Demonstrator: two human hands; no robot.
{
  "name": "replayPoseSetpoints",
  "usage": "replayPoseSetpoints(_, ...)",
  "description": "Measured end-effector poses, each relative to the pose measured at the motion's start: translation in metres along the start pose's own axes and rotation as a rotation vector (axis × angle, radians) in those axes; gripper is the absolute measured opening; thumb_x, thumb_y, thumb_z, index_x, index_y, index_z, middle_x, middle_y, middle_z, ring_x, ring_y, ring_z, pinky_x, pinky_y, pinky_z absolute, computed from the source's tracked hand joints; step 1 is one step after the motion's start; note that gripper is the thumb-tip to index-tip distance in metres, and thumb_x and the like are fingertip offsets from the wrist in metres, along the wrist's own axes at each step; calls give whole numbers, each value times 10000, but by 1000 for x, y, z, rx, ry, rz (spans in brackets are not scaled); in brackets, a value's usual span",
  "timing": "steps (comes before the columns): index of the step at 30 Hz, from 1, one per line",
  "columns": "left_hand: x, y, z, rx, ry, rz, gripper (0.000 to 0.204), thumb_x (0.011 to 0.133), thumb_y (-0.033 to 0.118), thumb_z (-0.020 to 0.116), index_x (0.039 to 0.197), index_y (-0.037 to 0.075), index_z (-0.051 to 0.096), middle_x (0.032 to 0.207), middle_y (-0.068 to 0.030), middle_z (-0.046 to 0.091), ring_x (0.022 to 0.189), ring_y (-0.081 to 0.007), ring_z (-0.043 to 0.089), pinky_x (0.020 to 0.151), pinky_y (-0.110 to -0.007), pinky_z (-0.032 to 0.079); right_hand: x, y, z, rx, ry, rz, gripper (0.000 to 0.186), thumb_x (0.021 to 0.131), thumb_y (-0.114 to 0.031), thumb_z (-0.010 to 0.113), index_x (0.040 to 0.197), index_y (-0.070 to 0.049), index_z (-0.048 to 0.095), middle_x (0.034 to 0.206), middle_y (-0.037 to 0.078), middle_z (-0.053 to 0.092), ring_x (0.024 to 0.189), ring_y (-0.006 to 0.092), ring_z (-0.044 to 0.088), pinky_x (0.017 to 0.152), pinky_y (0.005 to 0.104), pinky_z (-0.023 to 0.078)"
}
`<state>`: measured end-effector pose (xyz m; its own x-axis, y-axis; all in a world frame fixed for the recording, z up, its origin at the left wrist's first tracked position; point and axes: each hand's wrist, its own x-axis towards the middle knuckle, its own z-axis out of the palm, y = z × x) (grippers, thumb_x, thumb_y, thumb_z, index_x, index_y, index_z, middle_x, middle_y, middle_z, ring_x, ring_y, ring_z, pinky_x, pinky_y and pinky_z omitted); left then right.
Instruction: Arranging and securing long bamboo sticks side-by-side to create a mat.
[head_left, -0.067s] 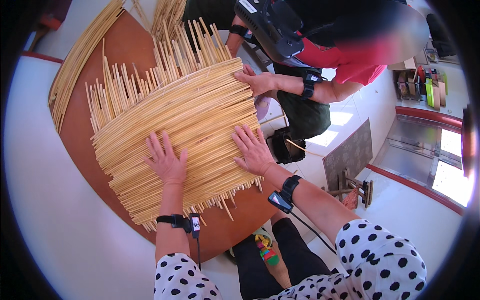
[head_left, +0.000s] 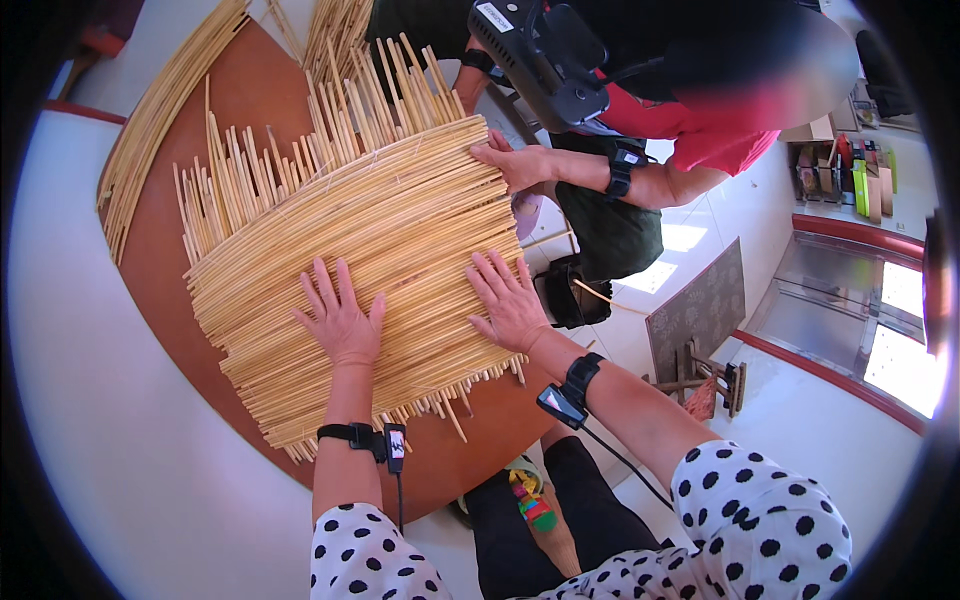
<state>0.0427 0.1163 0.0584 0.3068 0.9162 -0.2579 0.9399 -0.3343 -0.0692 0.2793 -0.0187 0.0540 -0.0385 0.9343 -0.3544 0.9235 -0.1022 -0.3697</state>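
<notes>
A mat of thin straw-coloured sticks [head_left: 400, 215] lies across a round brown tabletop [head_left: 185, 320], its sticks running side to side. My left hand [head_left: 342, 318] rests flat on the mat left of its middle, fingers spread. Toward the mat's right edge, my right hand [head_left: 510, 300] lies palm down with fingers stretched out. Under the mat, upright-pointing sticks [head_left: 240, 185] stick out beyond its far edge, and short ends [head_left: 440, 402] show along the near edge. A co-worker's hand [head_left: 512, 163] touches the mat's far right corner.
A bundle of loose sticks [head_left: 165, 130] lies along the table's far left rim. The co-worker in a red top [head_left: 720, 145] sits across at the far right. A patterned board [head_left: 697, 300] and a small wooden stool [head_left: 725, 385] stand on the floor at right.
My left hand has slid slightly to the right and away from me over the mat. My right hand has hardly moved, and the co-worker's hand stays at the corner.
</notes>
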Motion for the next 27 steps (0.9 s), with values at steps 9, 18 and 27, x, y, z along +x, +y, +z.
replayPoseSetpoints(9, 8, 0, 3, -7, 39, -1, 856, 811, 580, 620, 1518, 210, 309, 1622, -86, 155, 1482, -373, 122, 1082, -722, 135, 7, 1, -1, 13, -7, 14, 776, 905, -524, 502, 1515, -98, 280, 1598, 98, 210, 1487, 305, 140, 1165, 584, 91)
replayPoseSetpoints(18, 15, -2, 5, -38, 48, 8, 850, 812, 575, 622, 1511, 195, 323, 1621, -92, 153, 1480, -376, 118, 1087, -718, 123, 15, -2, 2, -3, 4, 33, 805, 896, -550, 503, 1525, -110, 261, 1602, 89, 199, 1485, 301, 141, 1159, 589, 91)
replayPoseSetpoints(27, 13, -9, 7, -56, 52, 7, 838, 829, 586, 596, 1519, 212, 303, 1627, -77, 136, 1488, -361, 96, 1096, -713, 100, 16, -7, 5, -14, -9, 40, 838, 881, -563, 527, 1531, -114, 250, 1615, 84, 166, 1493, 298, 113, 1165, 573, 63)
